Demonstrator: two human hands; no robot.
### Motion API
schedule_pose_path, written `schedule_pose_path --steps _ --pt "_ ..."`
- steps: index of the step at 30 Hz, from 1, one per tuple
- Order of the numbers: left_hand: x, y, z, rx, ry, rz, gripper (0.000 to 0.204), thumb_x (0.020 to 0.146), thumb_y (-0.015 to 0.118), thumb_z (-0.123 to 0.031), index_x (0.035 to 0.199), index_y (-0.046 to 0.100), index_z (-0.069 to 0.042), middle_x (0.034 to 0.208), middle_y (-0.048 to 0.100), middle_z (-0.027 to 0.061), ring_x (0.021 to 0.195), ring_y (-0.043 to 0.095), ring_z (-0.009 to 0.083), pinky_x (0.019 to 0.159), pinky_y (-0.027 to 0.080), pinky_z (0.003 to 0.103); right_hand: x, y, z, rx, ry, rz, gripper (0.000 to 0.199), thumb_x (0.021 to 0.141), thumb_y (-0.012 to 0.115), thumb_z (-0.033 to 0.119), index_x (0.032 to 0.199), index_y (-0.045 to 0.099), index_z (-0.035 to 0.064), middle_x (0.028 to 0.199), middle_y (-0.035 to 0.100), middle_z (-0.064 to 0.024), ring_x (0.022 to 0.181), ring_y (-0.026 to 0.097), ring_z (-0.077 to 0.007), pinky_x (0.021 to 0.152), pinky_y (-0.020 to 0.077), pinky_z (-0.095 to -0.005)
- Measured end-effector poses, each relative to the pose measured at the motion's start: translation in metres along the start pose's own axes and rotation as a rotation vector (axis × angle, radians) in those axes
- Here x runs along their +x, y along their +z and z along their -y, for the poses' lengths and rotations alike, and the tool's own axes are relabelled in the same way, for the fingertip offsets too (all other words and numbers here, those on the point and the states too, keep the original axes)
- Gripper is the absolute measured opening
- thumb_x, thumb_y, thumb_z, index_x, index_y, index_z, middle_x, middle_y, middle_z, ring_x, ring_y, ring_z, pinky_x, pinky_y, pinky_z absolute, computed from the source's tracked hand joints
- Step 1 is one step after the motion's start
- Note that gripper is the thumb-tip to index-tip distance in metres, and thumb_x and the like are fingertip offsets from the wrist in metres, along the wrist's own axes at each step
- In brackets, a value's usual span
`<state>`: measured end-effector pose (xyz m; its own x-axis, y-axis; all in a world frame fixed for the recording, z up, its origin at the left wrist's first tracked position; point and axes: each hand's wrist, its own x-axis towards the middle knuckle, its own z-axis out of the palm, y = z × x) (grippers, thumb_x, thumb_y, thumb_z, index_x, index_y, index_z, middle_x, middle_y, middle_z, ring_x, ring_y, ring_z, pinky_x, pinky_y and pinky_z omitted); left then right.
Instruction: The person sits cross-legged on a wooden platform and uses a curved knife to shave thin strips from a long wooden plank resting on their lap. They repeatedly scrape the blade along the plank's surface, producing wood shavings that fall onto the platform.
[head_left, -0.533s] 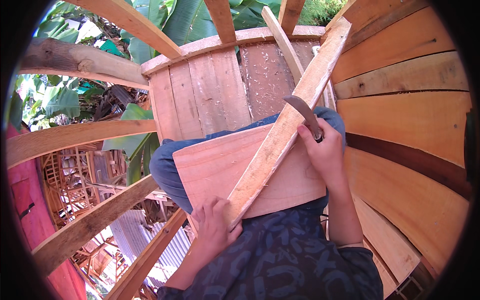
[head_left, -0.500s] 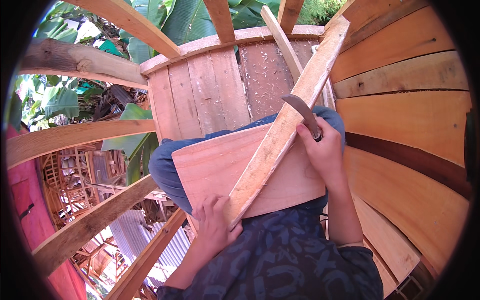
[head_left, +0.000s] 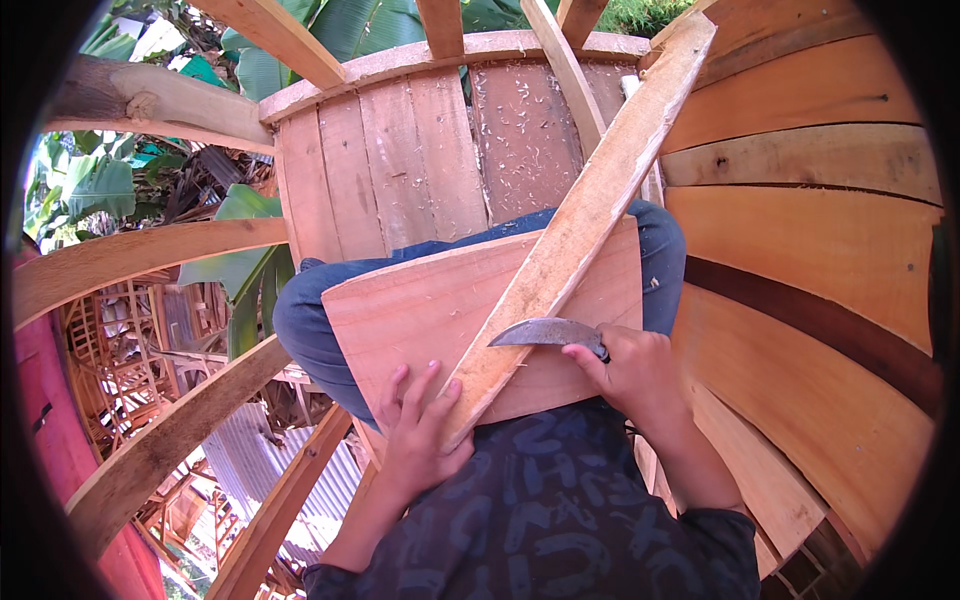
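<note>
Pale, rough-sawn wood makes up the long, narrow strip (head_left: 585, 230) that slants across the person's lap, its near end low beside the dark, blue-patterned shirt (head_left: 560, 510) and its far end up near the right-hand wall of broad orange-brown boards (head_left: 800, 240). Beneath it a wide, flat, pinkish-brown wooden board (head_left: 400, 320) rests over the legs, which are bent in blue denim trousers (head_left: 325, 335).

The left hand (head_left: 415, 430) is on the near end of the strip — its fingers clamp that end, the index finger along the left edge and the thumb by the end, while the other fingers spread over the board. The right hand (head_left: 640, 372) has its fingers wrapped around the handle of a short knife with a curved, dark grey metal blade (head_left: 545, 331). The blade points left and lies across the lower part of the strip; whether its edge touches the wood I cannot tell.

Past the knees, small curled pale shavings (head_left: 520, 125) dot a reddish-brown panel beside lighter floor planks (head_left: 390, 180). A thin, straight wooden batten (head_left: 568, 80) leans there, with large green leaves (head_left: 360, 35) beyond.
</note>
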<state>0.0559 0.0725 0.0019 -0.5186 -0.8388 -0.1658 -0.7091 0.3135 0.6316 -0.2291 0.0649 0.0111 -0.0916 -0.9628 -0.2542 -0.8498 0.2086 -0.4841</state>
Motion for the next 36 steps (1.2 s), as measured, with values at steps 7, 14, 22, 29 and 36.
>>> schedule_pose_path --steps 7,14,22,29,36 --pt "0.000 -0.005 -0.001 -0.032 -0.047 0.030 0.077 0.062 0.082 -0.019 0.133 0.055 -0.011 0.141 0.053 0.0098 0.143 0.023 0.0443 0.104 0.018 0.055 0.009 0.000 -0.005 -0.183 -0.063 -0.118 0.058 0.079 0.066 0.060 0.058 0.054 0.0071 0.052 0.056 -0.0117 0.047 0.059 -0.0298 0.044 0.0446 -0.0388" --pt "0.009 -0.004 -0.010 -0.107 -0.053 -0.016 0.074 0.061 0.079 -0.009 0.132 0.057 -0.010 0.139 0.054 0.0096 0.139 0.026 0.0505 0.112 0.024 0.052 0.017 -0.008 -0.024 -0.228 0.132 -0.245 0.059 0.085 0.062 0.057 0.063 0.058 0.0031 0.059 0.059 -0.0164 0.054 0.060 -0.0358 0.049 0.0454 -0.0440" --pt "0.005 -0.002 -0.005 -0.037 -0.056 0.018 0.072 0.062 0.080 -0.010 0.130 0.058 -0.010 0.137 0.056 0.0101 0.139 0.028 0.0484 0.109 0.026 0.052 0.010 -0.063 -0.033 -0.166 0.421 -0.237 0.052 0.090 0.059 0.051 0.074 0.064 0.0013 0.061 0.058 -0.0207 0.057 0.059 -0.0402 0.053 0.0451 -0.0455" --pt "0.008 -0.004 -0.006 -0.106 -0.055 -0.011 0.071 0.062 0.081 -0.011 0.130 0.059 -0.012 0.137 0.057 0.0071 0.139 0.029 0.0470 0.097 0.029 0.048 0.001 0.007 -0.003 -0.155 -0.001 -0.093 0.058 0.081 0.067 0.058 0.059 0.053 0.0059 0.053 0.055 -0.0123 0.050 0.060 -0.0317 0.046 0.0447 -0.0398" --pt "0.007 0.003 -0.004 -0.131 -0.049 -0.001 0.076 0.062 0.084 -0.012 0.133 0.056 -0.010 0.139 0.054 0.0118 0.142 0.023 0.0475 0.106 0.020 0.053 0.014 -0.004 -0.015 -0.276 -0.023 -0.147 0.058 0.082 0.065 0.058 0.060 0.054 0.0055 0.055 0.055 -0.0130 0.052 0.059 -0.0330 0.047 0.0450 -0.0407"
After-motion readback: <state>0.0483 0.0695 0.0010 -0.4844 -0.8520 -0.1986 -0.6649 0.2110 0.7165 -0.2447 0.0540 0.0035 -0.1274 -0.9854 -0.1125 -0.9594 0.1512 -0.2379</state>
